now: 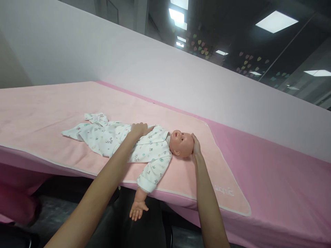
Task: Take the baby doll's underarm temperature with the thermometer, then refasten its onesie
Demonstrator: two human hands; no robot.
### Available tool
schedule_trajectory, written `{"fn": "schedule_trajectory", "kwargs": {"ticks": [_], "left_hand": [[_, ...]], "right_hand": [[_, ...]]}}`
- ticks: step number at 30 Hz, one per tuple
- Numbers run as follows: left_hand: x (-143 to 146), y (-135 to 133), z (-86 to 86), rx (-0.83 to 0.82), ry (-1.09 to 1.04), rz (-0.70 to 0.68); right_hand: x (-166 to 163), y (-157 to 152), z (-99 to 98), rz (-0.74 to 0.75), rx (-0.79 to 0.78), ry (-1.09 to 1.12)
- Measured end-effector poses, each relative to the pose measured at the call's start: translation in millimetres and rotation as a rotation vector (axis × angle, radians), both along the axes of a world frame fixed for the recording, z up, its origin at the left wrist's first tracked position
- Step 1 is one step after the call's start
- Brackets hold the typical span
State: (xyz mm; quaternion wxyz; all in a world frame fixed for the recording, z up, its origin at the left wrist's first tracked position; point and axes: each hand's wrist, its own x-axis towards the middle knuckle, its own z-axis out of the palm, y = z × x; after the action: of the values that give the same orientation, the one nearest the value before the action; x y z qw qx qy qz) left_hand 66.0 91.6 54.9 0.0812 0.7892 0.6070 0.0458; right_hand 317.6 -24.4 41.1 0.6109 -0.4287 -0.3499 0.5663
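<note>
A baby doll (182, 144) lies on its back on the peach mat, its head to the right. It wears a white printed outfit (147, 148) whose trouser legs stretch out to the left. My left hand (139, 130) is closed over the doll's torso, thumb pointing toward the head; the undersides of its fingers are hidden. Cupped around the top of the doll's head is my right hand (196, 145), its palm partly hidden behind the head. One bare doll hand (138, 209) comes out of its sleeve and hangs past the mat's near edge.
The peach mat (51, 106) with a white border lies on a pink table cover (271, 172). A white wall (155, 69) runs along the back, with dark glass (224, 31) above it. Below the near edge stands a black chair (144, 227).
</note>
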Motion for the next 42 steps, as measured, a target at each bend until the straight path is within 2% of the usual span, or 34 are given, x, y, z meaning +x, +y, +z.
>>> {"fn": "schedule_trajectory", "kwargs": {"ticks": [2, 4, 9, 13, 15, 18, 21, 23, 26, 28, 30, 32, 36, 42], "left_hand": [[0, 1, -0.2, -0.002, 0.01, -0.003], [0, 1, -0.5, 0.001, 0.018, -0.005], [0, 2, -0.8, 0.007, 0.022, -0.001], [1, 1, 0.1, 0.001, 0.026, 0.002], [1, 0, 0.4, 0.008, 0.022, 0.002], [1, -1, 0.8, 0.015, 0.015, 0.0], [0, -2, 1.0, 0.024, 0.009, -0.007], [0, -3, 0.8, 0.037, 0.004, -0.006], [0, -4, 0.1, 0.044, -0.005, 0.006], [1, -4, -0.3, 0.045, -0.011, 0.01], [1, -4, -0.6, 0.049, -0.017, 0.007], [1, -4, -1.0, 0.056, -0.022, 0.003], [1, -3, -1.3, 0.051, -0.02, 0.007], [0, -5, -0.4, 0.058, -0.019, 0.009]], "right_hand": [[1, -1, -3.9, 0.088, -0.044, 0.092], [3, -2, -7.6, 0.114, -0.069, 0.133], [9, 1, -13.1, 0.119, -0.123, 0.095], [9, 6, -16.6, 0.078, -0.1, 0.073], [8, 7, -19.5, -0.036, -0.049, -0.015], [10, 6, -20.2, -0.318, 0.05, -0.205], [9, 4, -10.0, -0.535, 0.124, -0.334], [5, 1, 1.2, -0.56, 0.211, -0.45], [-6, -5, 14.9, -0.489, 0.362, -0.736], [-11, -8, 18.3, -0.449, 0.404, -0.925], [-11, -8, 17.3, -0.432, 0.393, -1.013], [-7, -5, 13.8, -0.427, 0.345, -0.97], [5, 3, 7.2, -0.394, 0.236, -0.704], [7, 2, 7.2, -0.239, 0.091, -0.361]]}}
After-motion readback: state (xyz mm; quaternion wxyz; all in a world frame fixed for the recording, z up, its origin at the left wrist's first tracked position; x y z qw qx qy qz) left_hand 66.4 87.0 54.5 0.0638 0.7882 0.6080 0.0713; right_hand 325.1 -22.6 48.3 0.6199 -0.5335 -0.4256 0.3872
